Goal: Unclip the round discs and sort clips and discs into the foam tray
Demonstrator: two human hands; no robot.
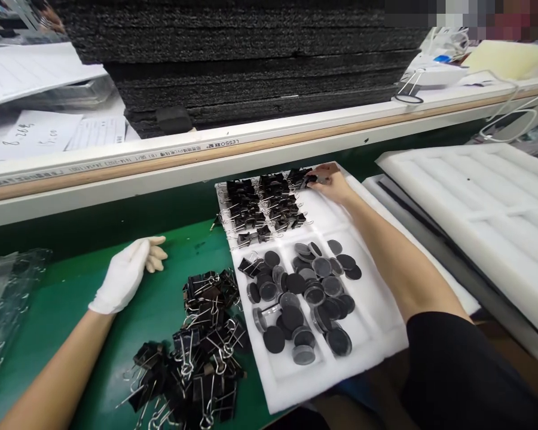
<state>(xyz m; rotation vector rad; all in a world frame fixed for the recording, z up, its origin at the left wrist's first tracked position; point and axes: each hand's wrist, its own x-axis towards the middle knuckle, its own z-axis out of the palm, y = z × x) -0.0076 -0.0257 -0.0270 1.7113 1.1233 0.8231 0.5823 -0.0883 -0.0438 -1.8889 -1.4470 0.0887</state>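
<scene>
A green worktop (132, 325) runs beneath everything near the hands; behind it, past a white ledge (183, 173), stands a thick stack of black foam sheets (260, 60); at the right lie more white foam trays (488, 209), the uppermost with sunken channels; in the middle, a white foam tray (291, 381) lies at a slant. Clear plastic trays (4, 316) sit at the left edge; just left of the middle tray, a loose pile of black binder clips (186, 341) with silver wire handles spreads over the worktop; in the tray's nearer compartments, round dark discs (295, 283) lie scattered, some overlapping; beyond them, two columns of packed clips (244, 209) fill the far left part. The left hand (125, 269), in a white glove, is over the worktop left of the pile, its grip loosely parted, fingers half-curled; the right hand (334, 182) reaches to the tray's far edge, its grip pinching a black clip (302, 177) beside the right-hand column; a single stray clip (250, 266) lies next to the discs.
</scene>
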